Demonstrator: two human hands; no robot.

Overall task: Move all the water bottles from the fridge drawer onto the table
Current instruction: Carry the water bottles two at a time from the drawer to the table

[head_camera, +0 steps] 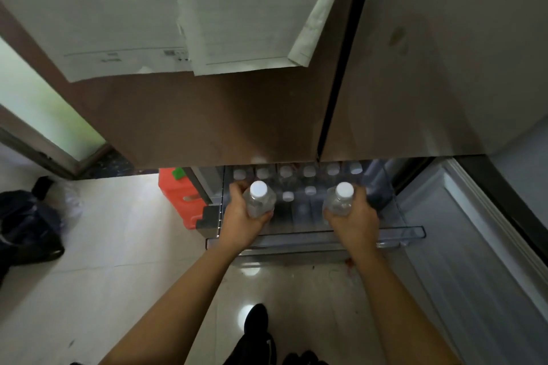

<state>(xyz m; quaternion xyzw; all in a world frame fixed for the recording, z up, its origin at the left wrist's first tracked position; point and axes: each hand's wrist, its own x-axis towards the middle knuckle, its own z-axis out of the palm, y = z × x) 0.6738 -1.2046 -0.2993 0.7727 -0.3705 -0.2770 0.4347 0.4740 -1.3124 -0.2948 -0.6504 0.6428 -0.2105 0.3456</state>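
Note:
The fridge drawer is pulled out below the closed fridge doors. My left hand grips a clear water bottle with a white cap, held upright over the drawer's left side. My right hand grips a second white-capped bottle over the drawer's right side. Several more capped bottles stand in a row at the back of the drawer, and two stand nearer the middle. No table is in view.
An orange container stands on the floor left of the drawer. A dark bag lies at the far left. The open lower fridge door is on the right. Papers hang on the fridge door above. My shoe is on the tiled floor.

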